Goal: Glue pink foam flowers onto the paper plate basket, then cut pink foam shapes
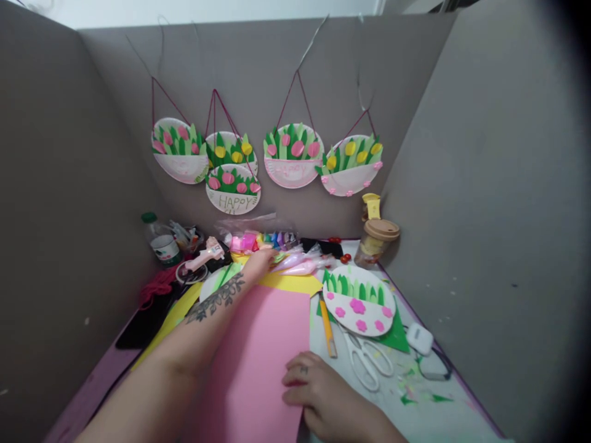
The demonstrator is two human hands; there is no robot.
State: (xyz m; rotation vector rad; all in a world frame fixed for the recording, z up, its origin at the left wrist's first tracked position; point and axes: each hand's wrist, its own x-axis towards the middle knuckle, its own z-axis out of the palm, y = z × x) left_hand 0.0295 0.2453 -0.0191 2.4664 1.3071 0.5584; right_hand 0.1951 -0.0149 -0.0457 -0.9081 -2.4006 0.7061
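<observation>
My left hand (pixel 260 264) reaches over the pink sheet of paper (pixel 261 344) to the far side of the table. Its fingertips are at a pile of small clear bags with colourful contents (pixel 247 242), beside pastel-filled piping-shaped bags (pixel 300 263); whether they grip anything is hidden. Below, my right hand (pixel 314 387) rests on the pink sheet's right edge, fingers slightly bent and apart. Yellow paper (pixel 290 283) lies under the pink sheet's far end. To the right is a paper-plate basket (pixel 357 314) with green paper leaves and pink flowers.
White scissors (pixel 364 363) and a yellow cutter (pixel 327 326) lie near my right hand. Lidded cup (pixel 376 243), white case (pixel 419 338) and green scraps are at right. Bottle (pixel 161 240), glue gun (pixel 205 255) and red yarn (pixel 159 284) are at left. Plate baskets (pixel 293 172) hang behind.
</observation>
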